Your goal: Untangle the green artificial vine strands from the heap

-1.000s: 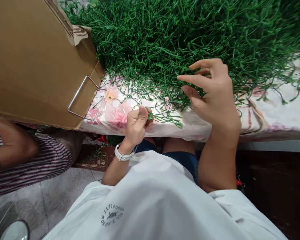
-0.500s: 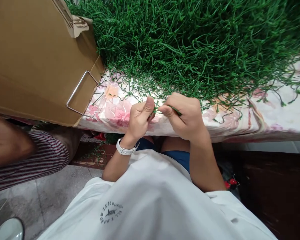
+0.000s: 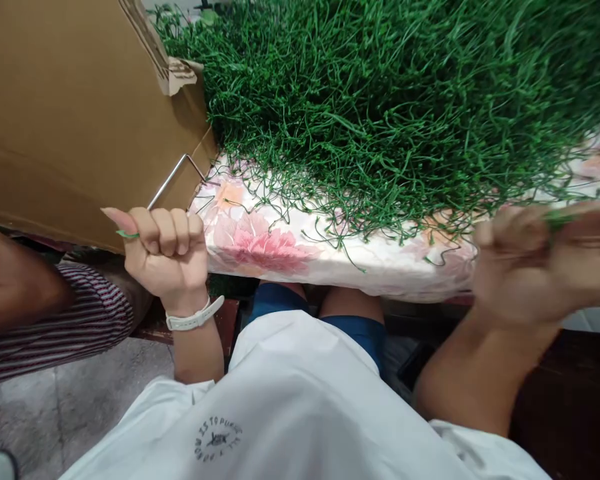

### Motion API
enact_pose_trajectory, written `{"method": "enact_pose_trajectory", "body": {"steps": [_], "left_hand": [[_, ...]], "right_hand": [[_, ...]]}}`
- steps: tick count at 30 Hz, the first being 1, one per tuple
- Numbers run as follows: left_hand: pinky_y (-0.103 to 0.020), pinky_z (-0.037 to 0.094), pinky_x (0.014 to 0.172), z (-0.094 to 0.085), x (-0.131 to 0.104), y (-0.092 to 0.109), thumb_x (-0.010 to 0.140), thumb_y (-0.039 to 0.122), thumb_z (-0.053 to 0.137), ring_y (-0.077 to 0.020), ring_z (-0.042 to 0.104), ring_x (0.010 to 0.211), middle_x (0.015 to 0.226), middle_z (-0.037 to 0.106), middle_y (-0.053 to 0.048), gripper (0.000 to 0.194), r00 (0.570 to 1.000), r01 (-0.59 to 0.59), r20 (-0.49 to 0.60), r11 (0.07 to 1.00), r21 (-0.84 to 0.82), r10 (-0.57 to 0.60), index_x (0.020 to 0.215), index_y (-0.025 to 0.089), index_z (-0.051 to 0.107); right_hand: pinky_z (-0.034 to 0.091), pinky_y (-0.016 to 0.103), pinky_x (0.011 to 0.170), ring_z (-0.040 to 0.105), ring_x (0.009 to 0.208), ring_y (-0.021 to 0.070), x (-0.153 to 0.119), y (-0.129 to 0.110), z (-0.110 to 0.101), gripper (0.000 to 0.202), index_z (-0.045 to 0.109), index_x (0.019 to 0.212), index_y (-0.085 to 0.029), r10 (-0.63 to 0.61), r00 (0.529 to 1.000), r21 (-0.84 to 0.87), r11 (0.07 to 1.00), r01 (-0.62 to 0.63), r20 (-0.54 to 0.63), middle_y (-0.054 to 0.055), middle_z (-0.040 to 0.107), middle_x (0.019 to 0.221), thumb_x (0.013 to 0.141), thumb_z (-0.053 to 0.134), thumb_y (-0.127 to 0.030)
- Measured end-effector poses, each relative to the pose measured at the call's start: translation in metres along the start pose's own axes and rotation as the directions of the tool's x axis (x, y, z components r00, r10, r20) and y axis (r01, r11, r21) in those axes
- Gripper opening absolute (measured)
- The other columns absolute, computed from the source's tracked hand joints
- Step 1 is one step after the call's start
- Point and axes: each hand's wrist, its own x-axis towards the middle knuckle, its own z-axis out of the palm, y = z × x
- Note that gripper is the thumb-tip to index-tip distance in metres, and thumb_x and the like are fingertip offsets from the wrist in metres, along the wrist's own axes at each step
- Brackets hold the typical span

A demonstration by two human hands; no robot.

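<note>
Curled into a fist in front of the cardboard box is my left hand (image 3: 165, 252), thumb pointing out to the left. The tip of a thin green stem (image 3: 128, 234) shows beside its thumb; the rest is hidden by the fingers. Far to the right, over the table's front edge, my right hand (image 3: 540, 263) is closed and smeared by motion. A bit of green stem (image 3: 560, 219) shows between its thumb and fingers. Behind both hands spreads a big heap of thin green stems (image 3: 380, 113) with small forked ends, some lying loose near the edge.
A tall cardboard box (image 3: 60, 120) stands at the left, with a bent metal wire handle (image 3: 167, 181) by its lower edge. A flowered cloth (image 3: 265, 247) covers the table. At the far left is another person's arm (image 3: 17, 280), close to my left hand.
My hands were together at the table's front edge with green stem between them. They are now wide apart, the left one moved left, the right one moved right.
</note>
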Motion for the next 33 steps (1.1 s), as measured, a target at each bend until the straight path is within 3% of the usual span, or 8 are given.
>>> {"method": "enact_pose_trajectory", "body": {"steps": [2,5,9,15,21,27,30,33], "left_hand": [[-0.027,0.022,0.047,-0.006,0.006,0.003,0.108,0.036,0.048,-0.0085,0.017,0.044,0.049,0.013,0.004,0.064,0.987,0.143,-0.082,0.990,0.011,-0.142,0.056,0.018,0.016],[-0.026,0.023,0.046,0.016,-0.003,-0.011,0.103,0.051,0.054,-0.0069,0.024,0.041,0.046,0.021,0.005,0.065,0.966,0.257,0.023,0.966,-0.037,-0.256,0.053,0.017,0.030],[-0.026,0.029,0.047,0.042,-0.017,-0.027,0.097,0.061,0.059,-0.0084,0.031,0.043,0.046,0.030,0.004,0.066,0.909,0.412,0.052,0.910,0.042,-0.414,0.051,0.019,0.039],[-0.024,0.037,0.049,0.030,-0.023,-0.038,0.093,0.064,0.063,-0.0091,0.044,0.048,0.052,0.045,0.002,0.059,0.908,0.418,-0.055,0.891,0.176,-0.415,0.056,0.018,0.056],[-0.022,0.045,0.059,0.043,-0.039,-0.057,0.101,0.054,0.056,-0.0090,0.059,0.064,0.080,0.070,-0.003,0.043,0.930,0.307,0.054,0.853,0.422,-0.362,0.103,0.018,0.079],[-0.026,0.037,0.061,0.051,-0.038,-0.066,0.107,0.042,0.049,-0.0103,0.051,0.060,0.063,0.055,0.000,0.046,0.966,-0.069,0.221,0.698,0.713,-0.131,0.069,0.017,0.057],[-0.027,0.037,0.063,0.049,-0.037,-0.069,0.108,0.035,0.047,-0.0120,0.053,0.062,0.065,0.055,0.000,0.041,0.946,-0.268,0.325,0.580,0.769,0.007,0.071,0.019,0.052],[-0.026,0.038,0.064,0.047,-0.036,-0.068,0.109,0.028,0.045,-0.0118,0.053,0.062,0.065,0.053,0.001,0.036,0.921,-0.329,0.388,0.604,0.726,0.036,0.074,0.019,0.050]], "right_hand": [[0.021,0.029,0.037,0.028,0.038,0.0098,-0.002,0.000,-0.002,0.053,0.050,0.052,-0.024,0.036,0.998,0.064,0.997,-0.033,-0.042,-0.006,0.033,0.045,0.069,0.089,-0.055],[0.032,0.029,0.048,0.045,0.052,0.0120,-0.018,0.001,0.016,0.033,0.073,0.070,-0.024,0.027,0.995,0.048,0.998,-0.031,0.092,0.000,0.057,0.062,0.088,0.076,-0.052],[0.033,0.030,0.057,0.046,0.064,0.0126,-0.025,0.004,0.035,0.028,0.081,0.096,-0.025,0.045,0.958,0.027,0.998,-0.055,0.282,0.002,0.057,0.072,0.101,0.061,-0.045],[0.037,0.027,0.059,0.048,0.064,0.0103,-0.022,0.007,0.043,0.016,0.076,0.100,-0.024,0.087,0.943,0.027,0.995,-0.101,0.322,-0.001,0.057,0.077,0.098,0.066,-0.037],[0.047,0.025,0.062,0.058,0.067,0.0081,-0.034,0.004,0.072,0.007,0.067,0.101,-0.023,0.083,0.923,-0.001,0.996,-0.089,0.375,-0.002,0.062,0.087,0.099,0.064,-0.029],[0.048,0.027,0.067,0.059,0.073,0.0105,-0.043,0.003,0.090,0.006,0.069,0.096,-0.022,-0.025,0.952,-0.177,0.981,0.082,0.305,-0.001,0.065,0.086,0.098,0.063,-0.024],[0.049,0.028,0.073,0.063,0.082,0.0126,-0.047,0.003,0.091,0.008,0.070,0.097,-0.022,-0.054,0.947,-0.213,0.969,0.126,0.316,0.000,0.067,0.089,0.097,0.063,-0.018],[0.050,0.027,0.073,0.064,0.082,0.0115,-0.048,0.003,0.089,0.009,0.070,0.098,-0.022,-0.013,0.946,-0.198,0.977,0.081,0.322,-0.001,0.068,0.090,0.097,0.063,-0.018]]}}
